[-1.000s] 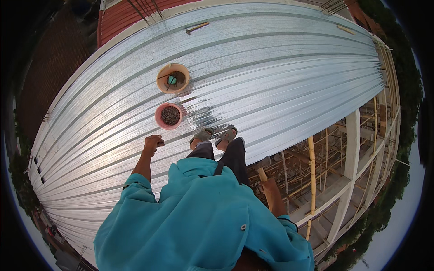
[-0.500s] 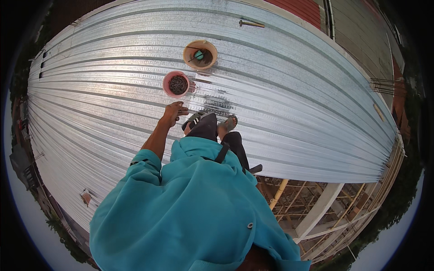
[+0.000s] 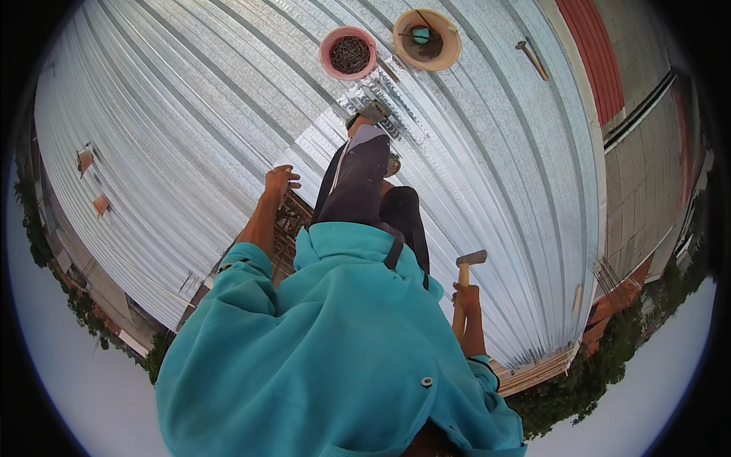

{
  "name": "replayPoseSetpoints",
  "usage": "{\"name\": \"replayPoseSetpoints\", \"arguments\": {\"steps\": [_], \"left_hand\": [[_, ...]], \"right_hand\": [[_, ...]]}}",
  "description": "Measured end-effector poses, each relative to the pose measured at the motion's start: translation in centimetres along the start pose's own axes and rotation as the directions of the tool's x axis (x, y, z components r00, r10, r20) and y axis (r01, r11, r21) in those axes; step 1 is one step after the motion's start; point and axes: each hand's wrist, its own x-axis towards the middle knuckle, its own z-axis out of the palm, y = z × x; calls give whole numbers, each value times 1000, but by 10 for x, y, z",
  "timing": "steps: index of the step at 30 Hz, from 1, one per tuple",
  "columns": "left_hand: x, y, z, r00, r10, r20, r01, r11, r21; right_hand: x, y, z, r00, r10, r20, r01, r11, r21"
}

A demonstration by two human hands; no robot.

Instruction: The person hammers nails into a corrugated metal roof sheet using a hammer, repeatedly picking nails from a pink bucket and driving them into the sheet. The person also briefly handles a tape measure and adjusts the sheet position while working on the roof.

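Hammer [image 3: 470, 263] count is two: one with a wooden handle and steel head is gripped in the right hand [image 3: 466, 295] at about four o'clock from the picture's middle, fingers wrapped round the handle and head pointing up; the other hammer [image 3: 531, 59] lies loose on the roof at about one o'clock, well apart from both hands. Bowls number two, side by side at twelve o'clock: a pink bowl [image 3: 349, 52] filled with dark nails, and just right of it an orange bowl [image 3: 427, 39] with a small teal object inside. The left hand [image 3: 280, 180] sits at about ten o'clock, holding nothing, fingers loosely curled above the corrugated metal roof [image 3: 190, 122]. Two legs in dark trousers [image 3: 362, 183] stretch from the middle toward twelve o'clock, ending in a sandalled foot [image 3: 371, 113] just short of the bowls. The teal shirt [image 3: 320, 358] fills the lower picture and hides both forearms' upper parts. Timber framing [image 3: 285, 221] shows through a gap just below the left hand. Two rusty patches [image 3: 90, 179] mark the sheet at nine o'clock.
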Motion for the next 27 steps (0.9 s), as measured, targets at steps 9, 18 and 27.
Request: {"name": "replayPoseSetpoints", "arguments": {"steps": [9,18,27], "left_hand": [[-26,-25,67,995,66,79,-45,968,-247],[-103,-28,157,992,80,-93,-122,709,-695],[-87,-88,128,995,19,-101,-103,242,-965]], "right_hand": [[-4,-262,-95,928,-366,62,368,882,-294],[58,-438,-109,808,-540,234,562,589,-581],[82,-479,-66,725,-545,422,617,241,-749]]}}
